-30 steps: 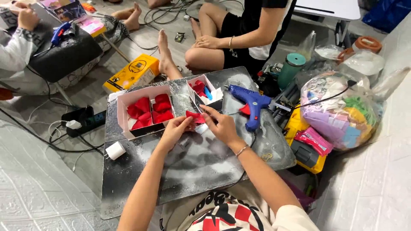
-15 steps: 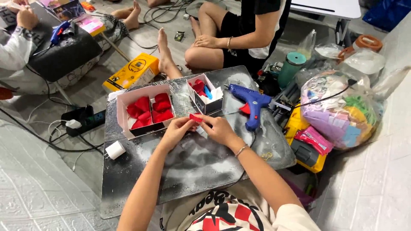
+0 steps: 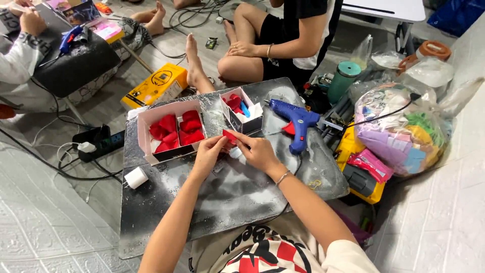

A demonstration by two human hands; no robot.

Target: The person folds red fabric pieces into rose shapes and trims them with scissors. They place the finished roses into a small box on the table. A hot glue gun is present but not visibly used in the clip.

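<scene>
Both hands pinch one small red piece (image 3: 230, 136) over the worktop (image 3: 227, 192): left hand (image 3: 209, 154), right hand (image 3: 257, 151). Fingers hide most of it.

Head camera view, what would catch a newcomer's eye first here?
Probably the two hands meeting at the middle of the dark board: the left hand and right hand pinch a small red piece between them. Just beyond to the left lies a shallow white box of red pieces, and to the right a blue glue gun rests on the board. At far right sits a clear bag of colourful scraps.
</scene>
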